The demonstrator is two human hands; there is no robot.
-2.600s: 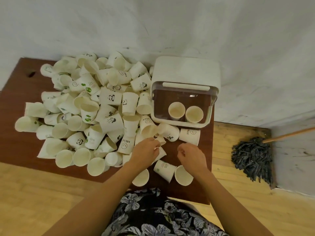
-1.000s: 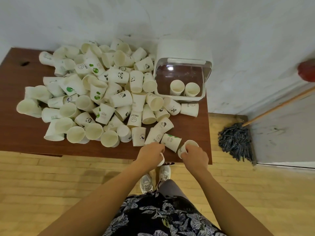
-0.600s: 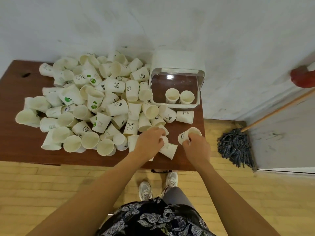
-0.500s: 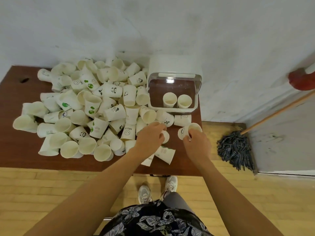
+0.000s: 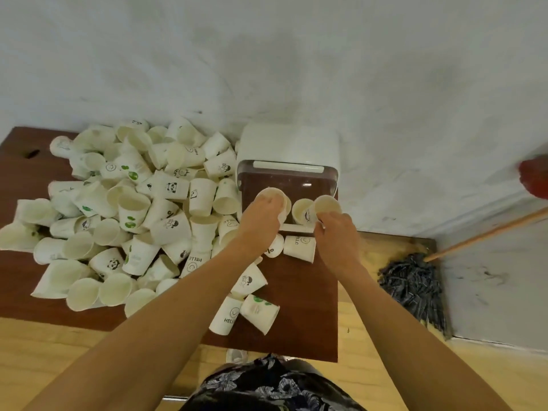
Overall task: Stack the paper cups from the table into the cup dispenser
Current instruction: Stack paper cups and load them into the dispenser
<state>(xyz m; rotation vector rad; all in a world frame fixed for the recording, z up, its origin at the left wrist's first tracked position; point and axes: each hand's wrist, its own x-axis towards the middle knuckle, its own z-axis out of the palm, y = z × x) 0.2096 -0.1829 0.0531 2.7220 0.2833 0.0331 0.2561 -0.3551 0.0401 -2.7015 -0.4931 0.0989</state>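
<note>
Both arms reach out over the table point(image 5: 308, 315) to the dispenser point(image 5: 289, 149) at the wall. Left hand point(image 5: 262, 216) grips a cup point(image 5: 271, 193), mouth up, at the open front. Right hand point(image 5: 336, 232) pinches another cup point(image 5: 326, 204) beside the one point(image 5: 301, 209) already inside. The pile point(image 5: 133, 215) sprawls left.
</note>
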